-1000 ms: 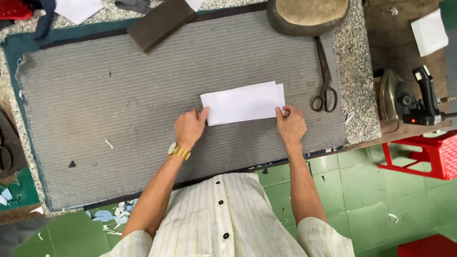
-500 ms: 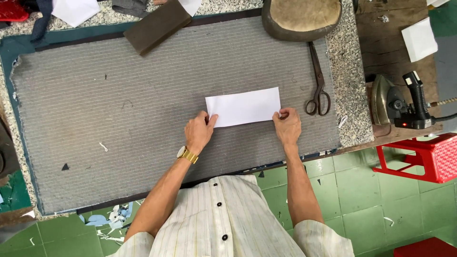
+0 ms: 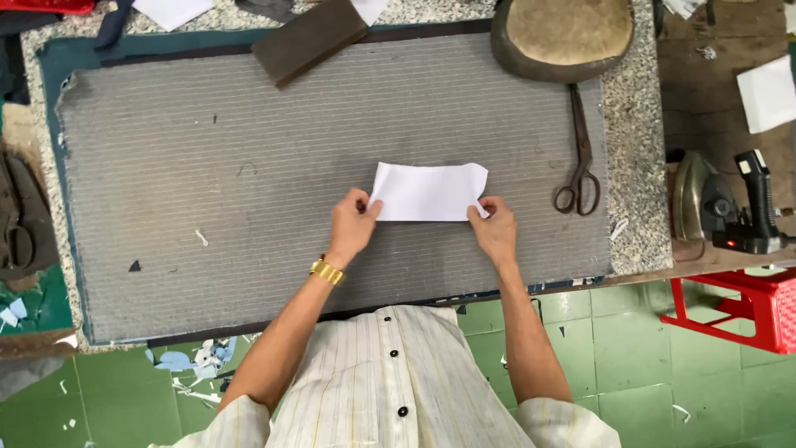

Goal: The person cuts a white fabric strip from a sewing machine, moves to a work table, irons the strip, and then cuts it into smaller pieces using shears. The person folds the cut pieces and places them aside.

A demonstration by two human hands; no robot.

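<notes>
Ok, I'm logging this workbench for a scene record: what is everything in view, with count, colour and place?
white piece: one, white, mat centre, pinched at both near corners
mat: one, grey ribbed, covers the table
scissors: one, dark, right of the piece
block: one, dark brown, mat's far edge
round pad: one, tan, far right
iron: one, metallic, side surface right
stool: one, red, floor right
wristwatch: one, gold, left wrist
left hand: left corner
right hand: right corner

Speckled stone surface carries a grey ribbed mat; on the mat lie white fabric piece, scissors, dark block.
</notes>
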